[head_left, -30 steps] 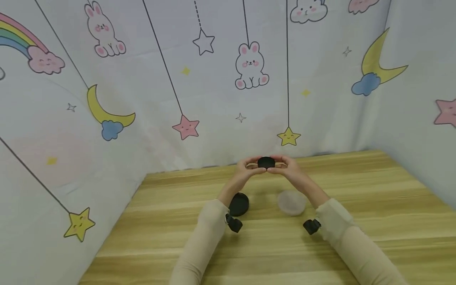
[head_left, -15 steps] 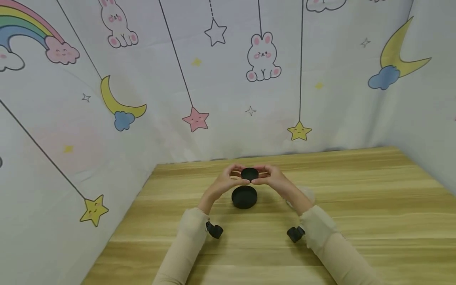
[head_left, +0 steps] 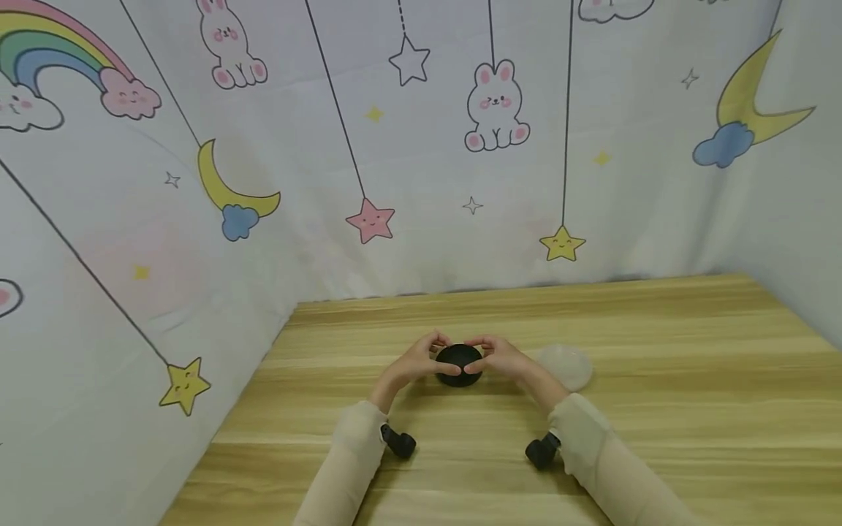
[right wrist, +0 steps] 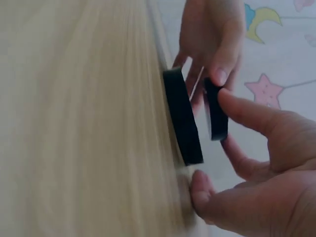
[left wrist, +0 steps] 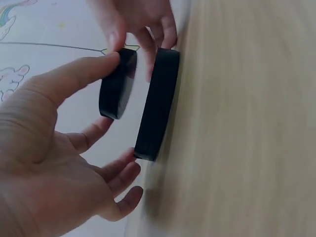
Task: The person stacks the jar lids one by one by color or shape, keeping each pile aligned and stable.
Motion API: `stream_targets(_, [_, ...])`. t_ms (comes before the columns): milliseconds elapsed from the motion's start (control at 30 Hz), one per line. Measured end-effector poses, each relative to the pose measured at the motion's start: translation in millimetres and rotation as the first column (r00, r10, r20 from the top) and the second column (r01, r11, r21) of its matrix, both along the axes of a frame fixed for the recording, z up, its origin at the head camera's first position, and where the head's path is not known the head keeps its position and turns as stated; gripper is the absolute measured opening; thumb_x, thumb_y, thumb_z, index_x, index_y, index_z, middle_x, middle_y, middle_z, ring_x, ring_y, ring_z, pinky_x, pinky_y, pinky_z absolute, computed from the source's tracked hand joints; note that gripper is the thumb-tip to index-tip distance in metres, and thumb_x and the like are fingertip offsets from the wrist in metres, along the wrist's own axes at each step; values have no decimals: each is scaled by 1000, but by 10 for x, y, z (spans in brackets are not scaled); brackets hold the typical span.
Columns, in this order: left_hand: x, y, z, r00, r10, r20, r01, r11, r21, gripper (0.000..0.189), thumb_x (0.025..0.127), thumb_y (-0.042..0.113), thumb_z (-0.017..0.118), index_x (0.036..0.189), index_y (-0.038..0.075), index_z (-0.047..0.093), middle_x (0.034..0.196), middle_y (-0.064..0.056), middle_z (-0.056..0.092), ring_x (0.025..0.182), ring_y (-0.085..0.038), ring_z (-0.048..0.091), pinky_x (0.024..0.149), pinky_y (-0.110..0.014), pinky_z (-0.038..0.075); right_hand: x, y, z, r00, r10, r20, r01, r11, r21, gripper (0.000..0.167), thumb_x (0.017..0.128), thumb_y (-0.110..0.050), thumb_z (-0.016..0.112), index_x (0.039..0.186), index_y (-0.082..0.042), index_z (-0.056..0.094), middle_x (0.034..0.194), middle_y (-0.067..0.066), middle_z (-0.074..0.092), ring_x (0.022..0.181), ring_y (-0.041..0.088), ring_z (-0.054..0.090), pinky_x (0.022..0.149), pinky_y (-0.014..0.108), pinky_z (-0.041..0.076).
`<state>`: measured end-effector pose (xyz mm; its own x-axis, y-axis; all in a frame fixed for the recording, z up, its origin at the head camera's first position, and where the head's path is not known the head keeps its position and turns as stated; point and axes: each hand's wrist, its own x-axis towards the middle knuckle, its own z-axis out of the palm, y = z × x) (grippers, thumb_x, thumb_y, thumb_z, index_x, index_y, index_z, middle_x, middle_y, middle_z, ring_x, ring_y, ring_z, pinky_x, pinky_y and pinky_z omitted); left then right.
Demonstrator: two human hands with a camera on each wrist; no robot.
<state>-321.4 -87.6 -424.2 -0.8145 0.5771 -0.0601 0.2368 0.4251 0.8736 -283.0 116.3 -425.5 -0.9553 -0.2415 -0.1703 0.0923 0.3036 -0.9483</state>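
Observation:
Both hands hold a small round black dish (left wrist: pixel 112 91) by its opposite edges, thumbs on the near side and fingers on the far side. In the head view it overlaps a wider, shallow round black dish (head_left: pixel 459 378) that sits on the wooden table. The wrist views show a narrow gap between the two, the small one held close over the larger. My left hand (head_left: pixel 419 360) is at the left edge and my right hand (head_left: pixel 503 359) at the right edge. Lower fingers of the left hand reach the wide dish's side (left wrist: pixel 157 106) in the left wrist view.
A round translucent whitish dish (head_left: pixel 567 367) lies on the table to the right, partly behind the right forearm. The wood-grain table (head_left: pixel 460 467) meets a white cloth backdrop (head_left: pixel 421 256) with cartoon prints. Black wrist cameras sit on both cuffs.
The hands have carried the small black dish from the back of the table nearer and down, over the wide black dish. The head view has shifted too.

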Motion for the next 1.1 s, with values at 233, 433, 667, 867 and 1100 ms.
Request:
stream_targets(233, [55, -88, -101, 998, 50, 27, -51, 999, 13, 48, 80, 11, 77, 120, -1, 52, 127, -19, 52, 117, -32, 49, 104, -48, 39, 61, -132, -138, 996, -31, -83, 32, 999, 9, 56, 82, -7, 75, 134, -1, 55, 142, 27, 45, 117, 37, 49, 89, 38, 46])
stream_targets(433, [72, -88, -121, 997, 55, -46, -56, 998, -20, 43, 79, 9, 78, 114, -1, 54, 128, -21, 46, 127, -37, 38, 111, -55, 31, 59, -154, -155, 987, -25, -157, 40, 995, 94, 54, 80, -5, 77, 131, 2, 58, 146, 29, 41, 124, 45, 45, 101, 51, 42])
stream_targets(667, [73, -94, -119, 996, 86, -18, -87, 994, -69, 40, 82, 15, 78, 112, 4, 55, 134, -18, 40, 131, -37, 30, 111, -55, 30, 28, -152, -163, 985, -26, -172, 47, 992, 119, 53, 80, -5, 77, 128, 4, 59, 145, 29, 39, 119, 39, 43, 99, 48, 41])
stream_targets(867, [80, -134, -127, 993, 112, -23, -113, 990, -87, 39, 82, 11, 77, 114, 2, 57, 134, -19, 42, 129, -37, 33, 110, -55, 31, 36, -196, -215, 982, -28, -186, 50, 992, 120, 52, 80, -6, 77, 128, 5, 60, 140, 30, 39, 116, 38, 43, 98, 48, 41])
stream_targets(1100, [112, -162, -115, 996, 85, 15, -84, 995, -55, 57, 83, 14, 76, 132, 0, 49, 142, -21, 41, 134, -40, 36, 113, -55, 31, 64, -150, -210, 991, -55, -124, 63, 996, 63, 55, 87, -11, 72, 138, -1, 53, 147, 28, 42, 129, 47, 44, 104, 55, 41])
